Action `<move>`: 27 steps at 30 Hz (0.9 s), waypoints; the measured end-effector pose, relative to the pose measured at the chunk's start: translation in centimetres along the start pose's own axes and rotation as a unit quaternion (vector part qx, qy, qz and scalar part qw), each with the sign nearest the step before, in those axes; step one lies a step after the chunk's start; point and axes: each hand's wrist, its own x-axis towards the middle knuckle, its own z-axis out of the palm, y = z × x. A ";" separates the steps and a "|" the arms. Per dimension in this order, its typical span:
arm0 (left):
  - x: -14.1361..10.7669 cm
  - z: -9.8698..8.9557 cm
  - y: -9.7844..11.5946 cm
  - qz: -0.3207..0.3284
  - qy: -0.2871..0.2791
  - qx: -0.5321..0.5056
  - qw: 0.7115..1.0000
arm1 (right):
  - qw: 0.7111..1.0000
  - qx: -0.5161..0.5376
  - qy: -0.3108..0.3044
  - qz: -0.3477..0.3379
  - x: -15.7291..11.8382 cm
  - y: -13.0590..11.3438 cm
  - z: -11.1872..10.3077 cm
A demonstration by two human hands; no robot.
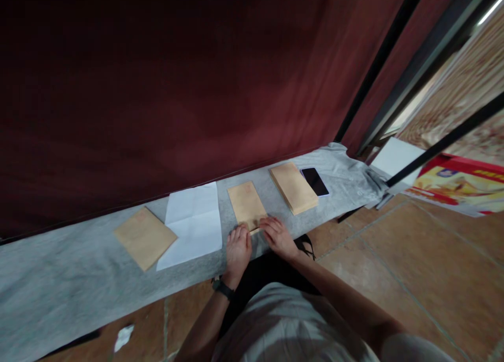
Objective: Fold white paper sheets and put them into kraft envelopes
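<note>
A brown paper envelope (246, 200) lies flat on the grey cloth-covered bench, its near end under my fingers. My left hand (238, 247) presses the near left corner with its fingers together. At the near right corner, my right hand (277, 235) has its fingers bent on the paper edge. A narrow strip at that end looks folded. To the right sits a stack of brown envelopes (294, 188). On the left, a white creased sheet (193, 223) is partly overlapped by another brown envelope (145, 237).
A dark-screened phone (315, 182) lies beside the stack. The grey bench (71, 278) runs along a dark red wall. Black poles, a white box (397, 160) and a red-yellow carton (460, 186) are at the right. Crumpled white paper (124, 337) lies on the tiled floor.
</note>
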 end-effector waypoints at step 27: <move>-2.8 1.0 1.9 0.073 -0.029 0.002 0.997 | 0.991 -0.113 -0.069 0.029 -2.4 -2.3 1.2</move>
